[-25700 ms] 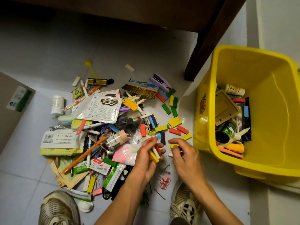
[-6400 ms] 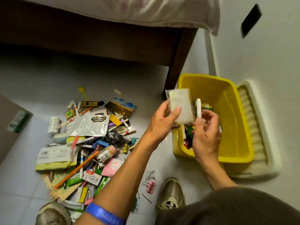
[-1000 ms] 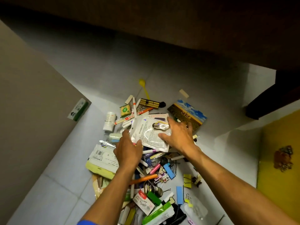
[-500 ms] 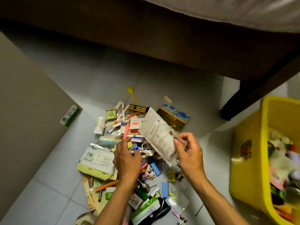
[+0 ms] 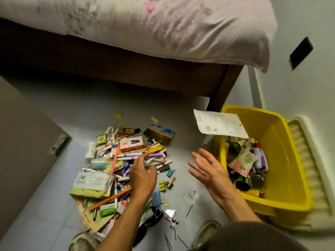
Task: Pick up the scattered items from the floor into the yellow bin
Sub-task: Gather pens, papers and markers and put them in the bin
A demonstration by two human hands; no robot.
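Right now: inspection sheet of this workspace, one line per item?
Surface: pale tiled floor, in part covered.
Job's things: square yellow plastic bin partly filled; white printed flat packet in mid-air at its near rim.
Clutter: mixed heap of pens, boxes and clips; loose binder clips.
Grippers: left hand curled into the heap, what it grips unclear; right hand open, empty.
Cables: nothing seen.
Surroundings: dark wooden bed frame, pale floral bedding, white wall.

Dim indoor light, wide-angle view — soft and a little smeared.
We see deep shadow under the bed (image 5: 116,69), motion blur on the white sheet (image 5: 220,125) in mid-air, and straight lines bowing toward the frame edges.
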